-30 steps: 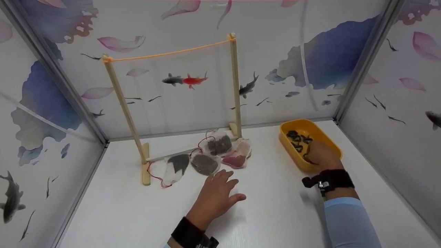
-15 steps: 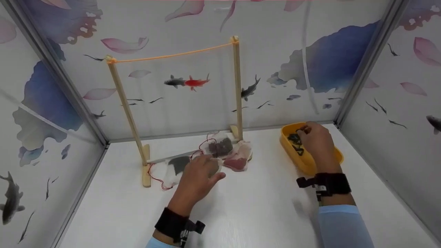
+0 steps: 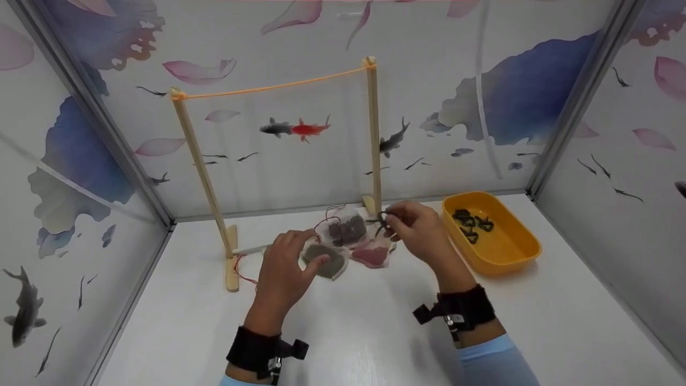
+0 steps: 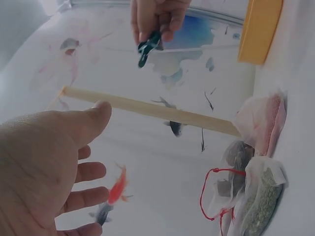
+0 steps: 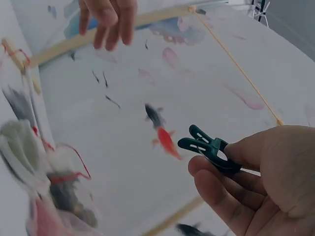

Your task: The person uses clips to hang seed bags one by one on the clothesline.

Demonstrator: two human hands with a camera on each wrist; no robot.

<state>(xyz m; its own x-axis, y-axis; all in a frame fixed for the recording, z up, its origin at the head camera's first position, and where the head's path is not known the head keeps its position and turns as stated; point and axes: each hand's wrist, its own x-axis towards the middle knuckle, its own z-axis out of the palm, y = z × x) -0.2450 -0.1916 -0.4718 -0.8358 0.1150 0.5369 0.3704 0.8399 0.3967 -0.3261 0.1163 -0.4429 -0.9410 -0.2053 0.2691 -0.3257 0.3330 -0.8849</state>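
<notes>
My right hand (image 3: 426, 238) pinches a dark green clothes peg (image 5: 209, 147) between thumb and fingers, in front of the right wooden post (image 3: 373, 139). My left hand (image 3: 284, 271) is held with fingers spread and grips nothing. Close to it lies a gauze drawstring bag of green filling (image 3: 324, 260). Behind that are a bag of dark lumps (image 3: 348, 230) and a bag of red filling (image 3: 371, 254). The other bag, at the left, is mostly hidden by the left hand in the head view. The orange string (image 3: 276, 85) spans the two posts with nothing hanging on it.
A yellow plastic tub (image 3: 498, 269) on the right holds several more dark green pegs (image 3: 467, 221). The left post (image 3: 202, 171) stands on a wooden foot (image 3: 231, 276). Printed panels (image 3: 300, 177) enclose the white table (image 3: 343, 338) behind and at both sides.
My right hand has come out of the yellow tub with a peg and moved left toward the bags. My left hand has shifted left, passing over the bags.
</notes>
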